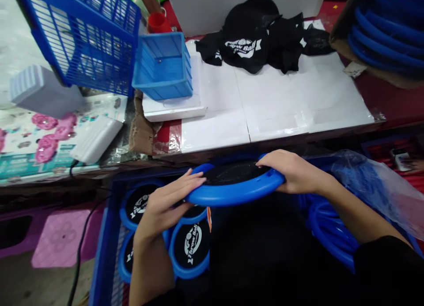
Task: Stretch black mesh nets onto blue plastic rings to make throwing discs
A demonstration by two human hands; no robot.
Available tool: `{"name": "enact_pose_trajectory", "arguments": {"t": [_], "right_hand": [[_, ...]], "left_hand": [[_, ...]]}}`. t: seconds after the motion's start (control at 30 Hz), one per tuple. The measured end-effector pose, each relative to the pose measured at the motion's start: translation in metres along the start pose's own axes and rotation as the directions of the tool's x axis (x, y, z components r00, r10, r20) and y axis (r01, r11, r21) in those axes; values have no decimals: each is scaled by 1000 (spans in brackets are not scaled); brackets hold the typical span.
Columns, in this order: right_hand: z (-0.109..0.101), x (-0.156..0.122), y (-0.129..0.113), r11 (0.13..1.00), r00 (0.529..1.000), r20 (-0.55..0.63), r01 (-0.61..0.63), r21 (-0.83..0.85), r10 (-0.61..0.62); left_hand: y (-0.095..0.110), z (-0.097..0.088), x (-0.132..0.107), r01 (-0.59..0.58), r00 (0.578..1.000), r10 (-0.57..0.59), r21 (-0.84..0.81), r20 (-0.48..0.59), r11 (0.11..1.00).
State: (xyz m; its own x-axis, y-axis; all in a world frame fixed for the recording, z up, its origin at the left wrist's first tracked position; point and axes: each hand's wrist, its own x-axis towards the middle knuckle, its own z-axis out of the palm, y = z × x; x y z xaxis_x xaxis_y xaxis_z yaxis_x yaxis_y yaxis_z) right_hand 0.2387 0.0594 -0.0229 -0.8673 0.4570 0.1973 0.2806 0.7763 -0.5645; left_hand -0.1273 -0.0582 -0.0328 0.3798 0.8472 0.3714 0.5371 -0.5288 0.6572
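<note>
A blue round frame with a black mesh face, the disc [233,189], is held level in front of me by both hands. My left hand [167,202] grips its left rim, fingers laid over the edge onto the mesh. My right hand [293,171] clasps the right rim, fingers curled over the top. Below, a blue crate [101,248] holds several finished discs [190,248] with white "Throw Ball" print on black.
The white-covered worktable [281,107] carries a pile of black printed cloths [255,36], a small blue box [164,65] and a large blue basket [82,32]. Bare blue rings [331,235] and a plastic bag [380,187] lie at right. A black cable [79,248] hangs left.
</note>
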Motion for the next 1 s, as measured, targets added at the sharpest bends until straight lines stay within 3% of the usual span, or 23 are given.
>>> {"name": "enact_pose_trajectory", "arguments": {"t": [0.07,0.17,0.3,0.47,0.6,0.77,0.9,1.0], "right_hand": [[4,-6,11,999,999,-38,24,27,-23],[17,-5,17,996,993,-97,76,37,-72],[31,9,4,995,990,-107,96,-10,-96],[26,21,-18,986,993,-52,103,-132,-111],[7,14,-14,997,995,-72,71,-6,-71],[-10,0,0,994,998,-49,50,98,-45],[-5,-2,-2,993,995,-84,54,109,-45],[0,1,-8,994,994,-80,75,79,-69]], "left_hand": [[-17,-7,-19,-5,997,-3,-102,-73,995],[-26,1,-30,105,994,-109,-111,-27,988],[2,29,-8,121,993,-122,87,10,989],[38,50,26,-47,998,57,251,-31,967],[31,43,27,-95,991,115,236,-73,967],[9,29,16,-82,988,83,15,-132,997],[14,30,21,10,999,-10,-2,-42,1000],[25,36,32,-42,998,37,95,46,995]]}}
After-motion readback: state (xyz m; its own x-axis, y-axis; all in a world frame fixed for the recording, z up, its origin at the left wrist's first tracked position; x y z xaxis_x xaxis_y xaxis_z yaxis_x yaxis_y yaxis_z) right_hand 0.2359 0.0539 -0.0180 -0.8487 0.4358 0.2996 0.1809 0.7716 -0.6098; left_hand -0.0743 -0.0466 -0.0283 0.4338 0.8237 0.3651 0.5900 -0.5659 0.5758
